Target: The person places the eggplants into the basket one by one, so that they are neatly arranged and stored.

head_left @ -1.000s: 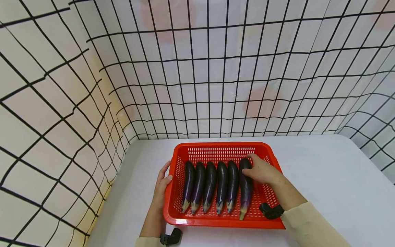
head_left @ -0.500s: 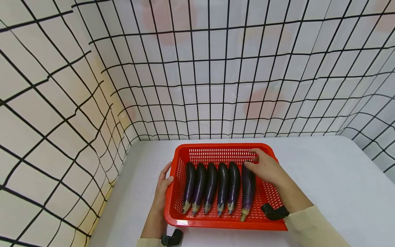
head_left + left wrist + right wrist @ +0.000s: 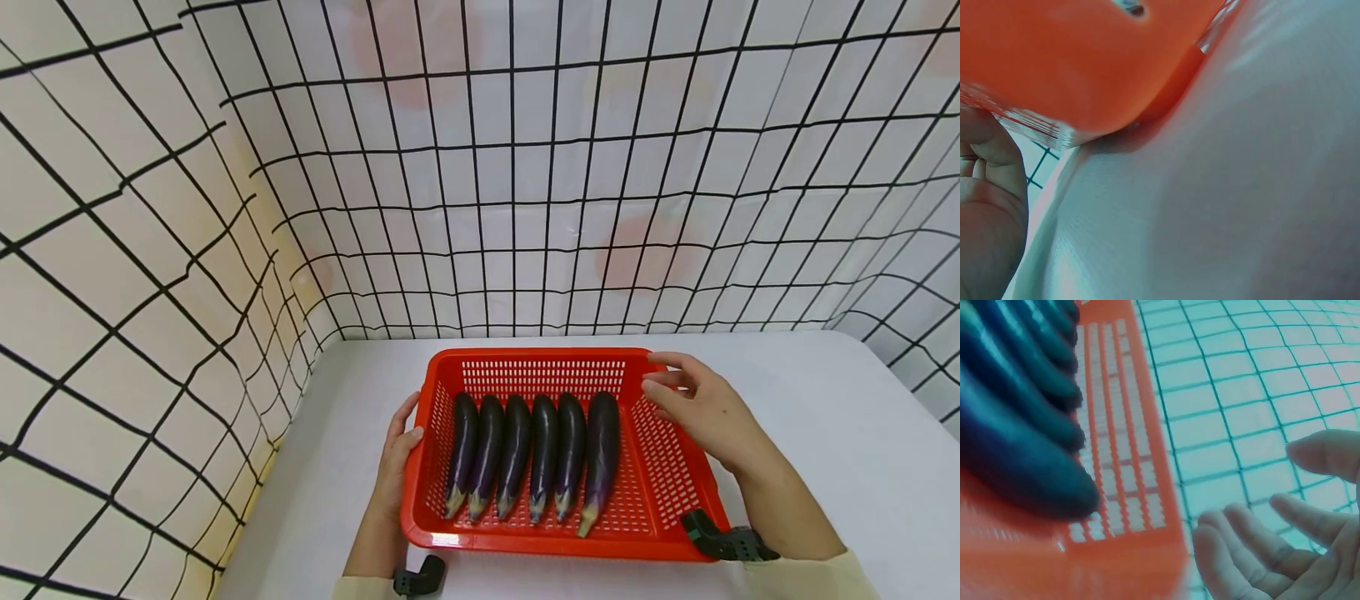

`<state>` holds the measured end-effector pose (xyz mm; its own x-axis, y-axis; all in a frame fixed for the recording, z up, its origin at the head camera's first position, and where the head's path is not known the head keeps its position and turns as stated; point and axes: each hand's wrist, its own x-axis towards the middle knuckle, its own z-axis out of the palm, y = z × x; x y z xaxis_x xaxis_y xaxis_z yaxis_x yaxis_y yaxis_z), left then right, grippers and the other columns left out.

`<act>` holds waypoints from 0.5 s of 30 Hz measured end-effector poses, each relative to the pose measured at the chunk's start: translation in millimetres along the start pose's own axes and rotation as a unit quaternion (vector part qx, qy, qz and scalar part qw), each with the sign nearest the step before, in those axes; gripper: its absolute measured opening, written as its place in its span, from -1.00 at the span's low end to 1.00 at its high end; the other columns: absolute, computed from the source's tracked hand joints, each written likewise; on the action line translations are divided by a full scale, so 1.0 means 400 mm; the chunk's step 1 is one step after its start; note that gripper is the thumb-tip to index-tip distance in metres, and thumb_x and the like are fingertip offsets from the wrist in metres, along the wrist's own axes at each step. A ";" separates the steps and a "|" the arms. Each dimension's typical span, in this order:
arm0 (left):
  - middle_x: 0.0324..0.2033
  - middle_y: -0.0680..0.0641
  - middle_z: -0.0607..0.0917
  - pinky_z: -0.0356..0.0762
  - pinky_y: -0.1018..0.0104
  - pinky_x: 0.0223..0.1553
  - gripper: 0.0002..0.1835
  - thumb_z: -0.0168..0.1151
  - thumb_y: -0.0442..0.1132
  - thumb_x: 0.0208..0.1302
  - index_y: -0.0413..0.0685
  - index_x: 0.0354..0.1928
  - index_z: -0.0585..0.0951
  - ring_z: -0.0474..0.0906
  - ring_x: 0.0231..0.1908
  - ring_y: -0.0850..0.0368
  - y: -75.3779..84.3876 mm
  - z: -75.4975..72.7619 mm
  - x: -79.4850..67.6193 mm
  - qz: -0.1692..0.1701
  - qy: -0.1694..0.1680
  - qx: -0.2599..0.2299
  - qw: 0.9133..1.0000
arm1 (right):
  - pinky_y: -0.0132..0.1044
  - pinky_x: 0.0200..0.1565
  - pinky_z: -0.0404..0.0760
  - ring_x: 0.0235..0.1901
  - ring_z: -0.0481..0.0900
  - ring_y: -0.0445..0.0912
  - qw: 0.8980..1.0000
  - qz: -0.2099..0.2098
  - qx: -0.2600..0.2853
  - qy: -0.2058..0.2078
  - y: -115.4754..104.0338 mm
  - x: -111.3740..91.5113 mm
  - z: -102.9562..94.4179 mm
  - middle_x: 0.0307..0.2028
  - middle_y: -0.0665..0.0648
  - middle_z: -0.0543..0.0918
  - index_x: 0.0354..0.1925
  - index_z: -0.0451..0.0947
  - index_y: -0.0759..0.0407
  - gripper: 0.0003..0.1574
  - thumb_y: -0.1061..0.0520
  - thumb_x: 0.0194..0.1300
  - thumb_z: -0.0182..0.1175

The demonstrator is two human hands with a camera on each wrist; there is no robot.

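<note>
Several dark purple eggplants (image 3: pixel 514 454) lie side by side in a red plastic basket (image 3: pixel 536 546), their pale stem ends toward me. The rightmost eggplant (image 3: pixel 602 454) is set slightly apart and tilted, nothing touching it. My left hand (image 3: pixel 396 458) holds the basket's left side, thumb at the rim; its fingertips are partly hidden by the wall. In the left wrist view that hand (image 3: pixel 988 194) is beside the basket's orange-looking wall (image 3: pixel 1085 62). My right hand (image 3: pixel 708 408), empty with fingers spread, hovers over the basket's right rim; the right wrist view shows the fingers loosely bent.
A white-covered table (image 3: pixel 810 417) extends on both sides of the basket. Black wire grid panels (image 3: pixel 513 167) backed by pale sheeting stand behind and to the left, and another is at the right. Each wrist wears a black strap device (image 3: pixel 723 537).
My right hand has let go of the rightmost eggplant and moved right, out to the basket's right rim. My left hand stays at the left side, and the eggplants lie almost as before.
</note>
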<state>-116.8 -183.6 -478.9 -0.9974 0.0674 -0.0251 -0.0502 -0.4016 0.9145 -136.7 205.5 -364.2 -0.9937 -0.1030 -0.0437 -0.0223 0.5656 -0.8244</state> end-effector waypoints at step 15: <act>0.36 -0.16 0.51 0.70 -0.04 0.07 -0.38 0.08 -0.04 0.47 0.37 0.52 0.23 0.66 0.16 -0.17 -0.003 -0.012 0.003 -0.008 0.040 0.051 0.998 | 0.10 -0.11 0.77 -0.10 0.76 0.03 0.995 0.043 -0.078 0.049 0.096 -0.082 -0.101 0.28 0.42 0.55 0.53 0.20 0.12 -0.15 -0.28 0.51 0.04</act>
<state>-118.3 -187.4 -482.1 -0.9976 -0.0017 -0.0690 -0.0652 -0.3060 0.9498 -109.3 263.5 -371.5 -0.9984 0.0275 -0.0485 0.0541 0.6903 -0.7215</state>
